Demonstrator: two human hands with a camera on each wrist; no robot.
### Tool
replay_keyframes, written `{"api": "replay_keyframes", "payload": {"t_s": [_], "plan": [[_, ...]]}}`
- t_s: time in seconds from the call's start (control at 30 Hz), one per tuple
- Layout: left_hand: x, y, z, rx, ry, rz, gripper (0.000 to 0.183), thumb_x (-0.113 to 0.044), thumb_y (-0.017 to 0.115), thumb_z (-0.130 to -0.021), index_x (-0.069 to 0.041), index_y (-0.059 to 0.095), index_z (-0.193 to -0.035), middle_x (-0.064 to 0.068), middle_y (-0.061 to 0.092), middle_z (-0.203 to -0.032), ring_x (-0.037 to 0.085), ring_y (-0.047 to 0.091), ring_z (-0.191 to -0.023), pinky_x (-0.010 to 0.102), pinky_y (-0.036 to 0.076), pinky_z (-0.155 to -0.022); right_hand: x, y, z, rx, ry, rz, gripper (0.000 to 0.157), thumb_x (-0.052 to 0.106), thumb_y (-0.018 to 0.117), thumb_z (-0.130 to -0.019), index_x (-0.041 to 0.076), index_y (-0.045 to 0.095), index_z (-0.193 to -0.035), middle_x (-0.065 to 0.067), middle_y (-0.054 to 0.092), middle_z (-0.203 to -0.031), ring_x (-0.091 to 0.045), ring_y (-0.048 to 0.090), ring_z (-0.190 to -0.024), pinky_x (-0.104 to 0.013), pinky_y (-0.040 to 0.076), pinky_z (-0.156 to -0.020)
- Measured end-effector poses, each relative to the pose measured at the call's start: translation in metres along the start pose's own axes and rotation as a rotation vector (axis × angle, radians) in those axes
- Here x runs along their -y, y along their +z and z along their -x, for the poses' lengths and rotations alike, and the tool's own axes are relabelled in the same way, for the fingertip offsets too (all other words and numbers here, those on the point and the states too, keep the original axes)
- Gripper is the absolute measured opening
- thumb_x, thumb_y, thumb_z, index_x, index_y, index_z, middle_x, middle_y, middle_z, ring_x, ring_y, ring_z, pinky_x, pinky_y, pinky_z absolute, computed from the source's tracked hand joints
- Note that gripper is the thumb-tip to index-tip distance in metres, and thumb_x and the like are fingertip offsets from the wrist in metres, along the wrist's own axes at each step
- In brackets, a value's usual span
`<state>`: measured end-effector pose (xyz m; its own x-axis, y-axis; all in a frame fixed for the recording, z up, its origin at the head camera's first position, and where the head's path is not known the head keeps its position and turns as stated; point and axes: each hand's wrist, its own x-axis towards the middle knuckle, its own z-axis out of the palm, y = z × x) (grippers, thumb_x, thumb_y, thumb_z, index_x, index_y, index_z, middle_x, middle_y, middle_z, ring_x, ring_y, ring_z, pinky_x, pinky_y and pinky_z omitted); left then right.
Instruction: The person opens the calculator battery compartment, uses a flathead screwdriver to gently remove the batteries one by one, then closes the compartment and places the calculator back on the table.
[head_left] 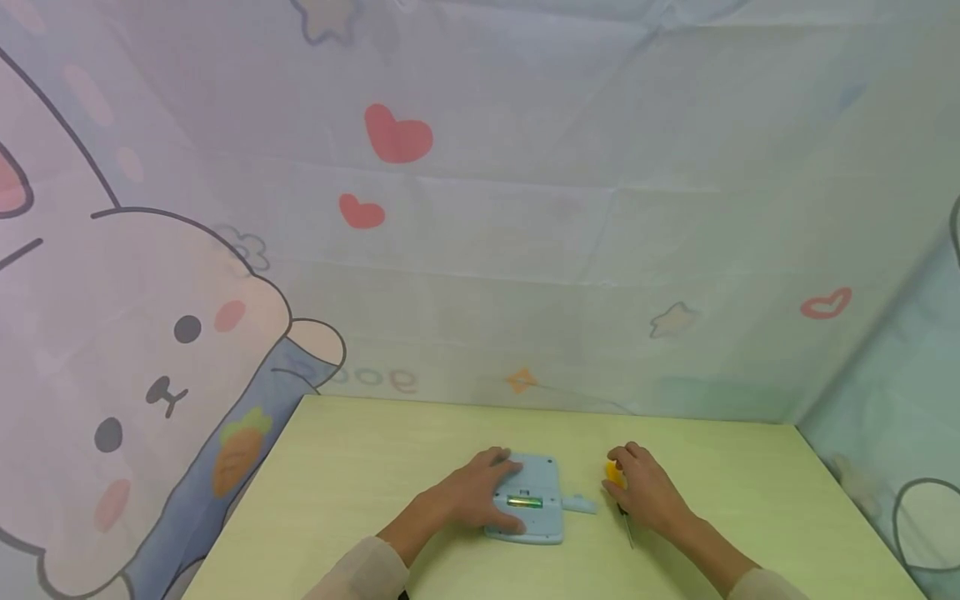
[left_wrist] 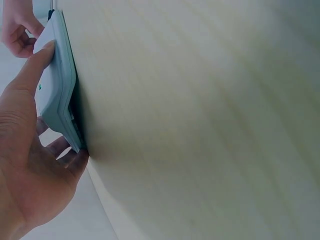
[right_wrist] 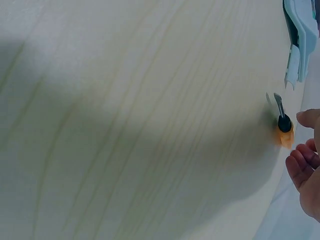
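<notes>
A light-blue device (head_left: pixel 542 523) lies on the table (head_left: pixel 720 483), between my two hands, its screw-dotted back facing up and a green-and-gold battery (head_left: pixel 524 502) showing in its slot. My left hand (head_left: pixel 480 493) grips it from the left, thumb on the near part and fingers clamped over the far side; in the left wrist view the fingertips curl round the edge, down at the tabletop. A narrow light-blue tab (head_left: pixel 579 504) juts from the device's right edge; whether it is fixed there I cannot tell.

To the right of the tab, a yellow-handled screwdriver (head_left: pixel 615 475) rests on the wood, its metal shaft (head_left: pixel 627 532) slanting toward me. My right hand (head_left: pixel 647 492) is bent around the handle with thumb and fingers apart, a gap between them in the right wrist view; whether any fingertip touches it I cannot tell.

Pale sleeves (head_left: pixel 367 575) cover both my forearms. Behind the table hangs a printed sheet (head_left: pixel 540 250) with red hearts (head_left: pixel 400 136), and on the left a big pale rabbit (head_left: pixel 176 333) in blue, an orange carrot (head_left: pixel 238 461) on its clothing. A dark loop (head_left: pixel 897 521) shows at the far right.
</notes>
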<state>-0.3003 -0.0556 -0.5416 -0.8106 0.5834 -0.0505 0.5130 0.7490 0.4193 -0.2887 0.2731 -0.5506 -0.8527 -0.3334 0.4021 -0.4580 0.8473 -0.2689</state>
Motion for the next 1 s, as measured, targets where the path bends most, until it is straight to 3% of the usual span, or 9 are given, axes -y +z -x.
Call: {"api": "replay_keyframes", "payload": {"t_s": [0.33,0.6,1.0], "plan": [[-0.0003,-0.0016,0.0002,0.001,0.003,0.003,0.096,-0.075,0.070,-0.072,-0.028,0.042,-0.151,0.004,0.027,-0.161,0.027,0.027,-0.147,0.049,0.038,-0.109,0.0041,-0.0072,0.0012,0.054,0.102,-0.024,0.035,0.018,0.079,-0.084,0.002,0.064,-0.110,-0.004,0.059,-0.095,-0.018,0.060,-0.086,-0.033,0.053,-0.069],[-0.0031,-0.0040,0.0013,0.015,0.002,0.009,0.095,-0.073,0.071,-0.073,-0.027,0.042,-0.151,0.004,0.026,-0.161,0.026,0.026,-0.147,0.049,0.038,-0.109,0.0000,-0.0074,0.0030,0.125,0.177,-0.017,0.033,0.021,0.078,-0.084,0.000,0.064,-0.106,0.000,0.056,-0.084,-0.011,0.050,-0.072,-0.031,0.048,-0.065],[0.0015,0.0010,0.0002,0.005,0.000,0.022,0.097,-0.076,0.069,-0.072,-0.029,0.041,-0.152,0.003,0.025,-0.161,0.028,0.025,-0.147,0.051,0.038,-0.108,0.0053,-0.0028,-0.0008,0.137,0.218,-0.067,0.030,0.008,0.075,-0.081,-0.003,0.064,-0.106,0.004,0.054,-0.072,-0.008,0.048,-0.063,-0.029,0.049,-0.063]]}}
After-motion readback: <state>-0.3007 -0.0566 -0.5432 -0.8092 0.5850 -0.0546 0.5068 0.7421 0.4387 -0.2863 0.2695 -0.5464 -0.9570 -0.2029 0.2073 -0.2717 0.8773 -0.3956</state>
